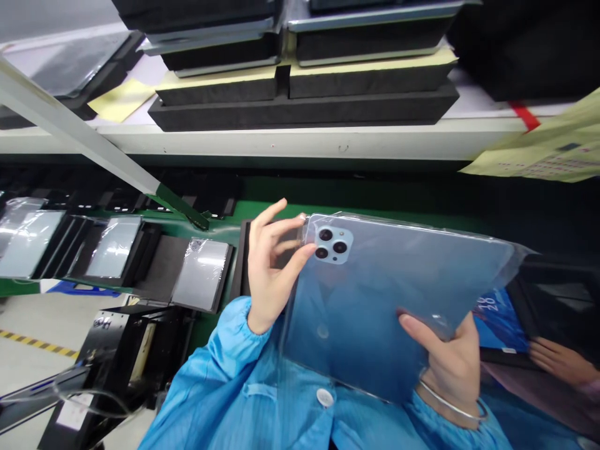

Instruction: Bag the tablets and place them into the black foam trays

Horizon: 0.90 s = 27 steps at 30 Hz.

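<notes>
I hold a blue-grey tablet (pixel 398 294) back side up, wrapped in a clear plastic bag; its triple camera block (pixel 332 244) sits at the upper left corner. My left hand (pixel 269 269) grips that corner, thumb beside the lenses, fingers curled over the edge. My right hand (pixel 450 362), with a thin bracelet at the wrist, holds the tablet's lower right edge, thumb on top. Both sleeves are light blue.
A green conveyor belt (pixel 262 206) carries several bagged tablets on black foam trays (pixel 201 275) at left. Stacked black foam trays (pixel 304 94) fill the white shelf above. Yellow paper sheets (pixel 548 150) hang at right. Another person's hand (pixel 557 362) shows at lower right.
</notes>
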Each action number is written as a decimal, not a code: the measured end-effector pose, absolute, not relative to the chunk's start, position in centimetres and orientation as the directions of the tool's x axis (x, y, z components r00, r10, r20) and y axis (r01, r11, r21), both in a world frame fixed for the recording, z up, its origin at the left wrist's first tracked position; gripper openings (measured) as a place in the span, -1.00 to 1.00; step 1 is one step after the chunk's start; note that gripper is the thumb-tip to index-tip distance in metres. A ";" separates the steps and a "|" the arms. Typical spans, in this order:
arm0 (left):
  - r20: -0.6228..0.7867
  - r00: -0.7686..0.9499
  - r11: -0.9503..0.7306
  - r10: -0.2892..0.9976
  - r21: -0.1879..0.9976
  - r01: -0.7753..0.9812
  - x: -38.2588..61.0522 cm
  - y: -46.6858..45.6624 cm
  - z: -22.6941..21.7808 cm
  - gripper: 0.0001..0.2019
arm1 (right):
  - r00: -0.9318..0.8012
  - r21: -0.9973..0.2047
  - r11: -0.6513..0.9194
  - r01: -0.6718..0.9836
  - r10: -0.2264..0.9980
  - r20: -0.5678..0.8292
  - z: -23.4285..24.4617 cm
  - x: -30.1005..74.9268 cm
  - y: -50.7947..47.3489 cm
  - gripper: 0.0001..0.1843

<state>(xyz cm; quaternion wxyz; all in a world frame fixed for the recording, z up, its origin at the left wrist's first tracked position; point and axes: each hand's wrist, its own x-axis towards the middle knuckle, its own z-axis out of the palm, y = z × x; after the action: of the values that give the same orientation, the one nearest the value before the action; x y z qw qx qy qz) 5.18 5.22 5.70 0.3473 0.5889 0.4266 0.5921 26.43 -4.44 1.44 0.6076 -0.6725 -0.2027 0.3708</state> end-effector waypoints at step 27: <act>0.793 0.090 -0.704 0.603 0.474 0.529 8.2 -0.1 6.0 -0.80 | 0.641 -0.947 -0.131 -0.293 0.708 -0.296 2.1 26.2 -4.6 -0.38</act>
<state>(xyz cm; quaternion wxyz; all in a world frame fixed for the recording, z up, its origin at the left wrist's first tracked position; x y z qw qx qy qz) 8.18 -0.10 5.96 0.0331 0.7376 0.3836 0.5548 26.20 -4.60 2.07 0.6391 -0.6419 -0.1616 0.3918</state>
